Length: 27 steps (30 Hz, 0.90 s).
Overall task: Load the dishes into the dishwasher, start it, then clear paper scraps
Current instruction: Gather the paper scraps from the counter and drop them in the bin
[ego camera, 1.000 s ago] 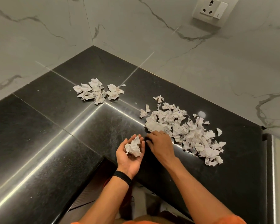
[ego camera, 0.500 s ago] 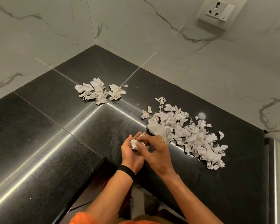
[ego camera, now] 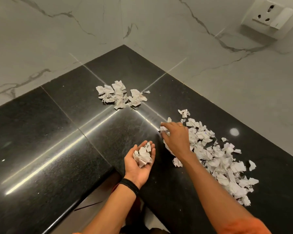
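Torn white paper scraps lie in two heaps on a black stone counter (ego camera: pixel 46 141): a large heap (ego camera: pixel 218 157) at the right and a small heap (ego camera: pixel 120 96) near the corner. My left hand (ego camera: pixel 140 163) is palm up above the counter's front edge, cupping a wad of scraps (ego camera: pixel 143 156). My right hand (ego camera: pixel 175 137) reaches over the near-left end of the large heap, its fingertips pinching a scrap (ego camera: pixel 162 128) there.
Marbled white walls meet at the back corner (ego camera: pixel 123 22). A wall socket with a switch (ego camera: pixel 269 16) sits at the top right. The counter's inner front edge (ego camera: pixel 85 196) runs under my arms, with a dark cabinet front below.
My right hand left my left palm and moved out to the near-left end of the large heap. My left hand opened flat with the wad in it.
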{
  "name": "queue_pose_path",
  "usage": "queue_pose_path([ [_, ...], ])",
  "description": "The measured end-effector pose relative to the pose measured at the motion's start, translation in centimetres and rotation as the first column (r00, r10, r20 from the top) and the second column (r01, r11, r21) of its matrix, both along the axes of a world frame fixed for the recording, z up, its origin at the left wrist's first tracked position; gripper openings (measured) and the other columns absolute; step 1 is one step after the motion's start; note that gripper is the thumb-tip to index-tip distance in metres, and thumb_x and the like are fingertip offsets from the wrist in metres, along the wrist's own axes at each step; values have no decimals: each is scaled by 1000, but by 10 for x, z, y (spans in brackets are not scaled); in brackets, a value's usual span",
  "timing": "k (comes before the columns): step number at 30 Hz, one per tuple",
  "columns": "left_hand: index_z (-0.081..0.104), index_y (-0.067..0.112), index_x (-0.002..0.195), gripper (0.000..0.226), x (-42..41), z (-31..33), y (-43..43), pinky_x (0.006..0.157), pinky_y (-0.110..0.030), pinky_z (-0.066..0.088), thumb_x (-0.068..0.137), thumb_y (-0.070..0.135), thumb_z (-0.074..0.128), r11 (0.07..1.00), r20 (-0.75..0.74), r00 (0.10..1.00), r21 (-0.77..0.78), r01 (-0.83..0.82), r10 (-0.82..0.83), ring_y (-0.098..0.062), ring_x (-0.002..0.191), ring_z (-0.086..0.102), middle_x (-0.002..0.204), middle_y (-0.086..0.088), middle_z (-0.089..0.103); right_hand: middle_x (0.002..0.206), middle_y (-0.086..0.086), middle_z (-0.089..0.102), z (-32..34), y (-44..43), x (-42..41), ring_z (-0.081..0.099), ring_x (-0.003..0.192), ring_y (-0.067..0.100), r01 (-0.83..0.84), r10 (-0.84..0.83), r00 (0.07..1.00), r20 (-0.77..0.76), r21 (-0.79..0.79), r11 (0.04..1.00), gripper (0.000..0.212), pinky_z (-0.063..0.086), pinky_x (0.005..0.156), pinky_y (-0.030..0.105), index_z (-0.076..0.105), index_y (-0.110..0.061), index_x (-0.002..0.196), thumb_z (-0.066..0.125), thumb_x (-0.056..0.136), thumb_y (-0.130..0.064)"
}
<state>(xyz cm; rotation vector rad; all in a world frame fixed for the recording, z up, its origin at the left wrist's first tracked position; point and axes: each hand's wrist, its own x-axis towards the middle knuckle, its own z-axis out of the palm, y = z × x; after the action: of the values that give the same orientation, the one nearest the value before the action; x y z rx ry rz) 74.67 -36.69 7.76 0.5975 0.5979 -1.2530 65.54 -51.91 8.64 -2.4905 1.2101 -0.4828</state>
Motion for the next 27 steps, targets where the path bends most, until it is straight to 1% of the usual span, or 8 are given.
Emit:
queue_pose_path([
  [4,67,-2,122,39,9,2,-7,100,-42,52,101,25,49,997,28,998,29,-65,65,-36,115,66,125,-24,69,105,-5,71,-10,-22,22,55,109,25,-114,78,951,-301,-103,988,18,27,85,39,74,-28,107,60,95,-28],
  [7,66,-2,123,39,15,5,-15,98,-42,54,103,26,47,997,47,996,26,-78,76,-36,116,67,124,-24,69,90,-8,70,-10,-23,25,54,96,21,-127,70,944,-323,-159,979,19,20,78,36,73,-26,90,55,97,-23],
  [9,65,-2,125,40,19,7,-21,96,-42,56,103,27,48,997,60,995,26,-76,75,-36,119,66,126,-23,68,88,-8,71,-9,-20,22,56,90,20,-122,78,965,-252,-167,978,18,27,79,35,73,-26,90,57,98,-22],
  [11,64,-1,127,41,22,6,-27,98,-42,55,103,28,49,997,69,995,33,-69,66,-36,121,65,128,-23,67,91,-6,74,-3,-10,18,62,88,19,-78,77,997,-17,-109,991,11,41,82,37,76,-23,95,65,96,-20],
  [15,65,2,126,40,27,-1,-39,113,-43,44,100,30,53,997,63,997,62,-37,33,-34,113,66,125,-22,67,95,-10,74,27,30,16,62,90,2,-105,92,900,426,7,994,12,50,82,24,77,-18,102,76,90,-18],
  [17,67,5,122,38,31,-2,-44,117,-44,38,98,32,54,998,56,998,63,10,-14,-32,110,65,119,-18,68,97,-13,73,35,55,18,60,92,1,-168,153,879,451,-7,986,14,47,83,21,76,-21,102,78,89,-17],
  [21,64,4,120,36,46,7,-53,115,-45,41,101,31,52,998,-3,998,8,62,-62,-35,111,65,115,-22,69,104,-14,73,22,86,27,60,99,8,-269,281,913,296,-80,960,15,51,79,38,74,-23,105,72,90,-23],
  [27,65,1,123,39,72,6,-60,117,-44,38,101,28,47,989,-36,992,-88,115,-119,-35,122,61,125,-23,67,105,-16,71,37,76,42,63,103,5,-94,46,890,453,83,992,17,50,87,25,74,-22,105,71,94,-35],
])
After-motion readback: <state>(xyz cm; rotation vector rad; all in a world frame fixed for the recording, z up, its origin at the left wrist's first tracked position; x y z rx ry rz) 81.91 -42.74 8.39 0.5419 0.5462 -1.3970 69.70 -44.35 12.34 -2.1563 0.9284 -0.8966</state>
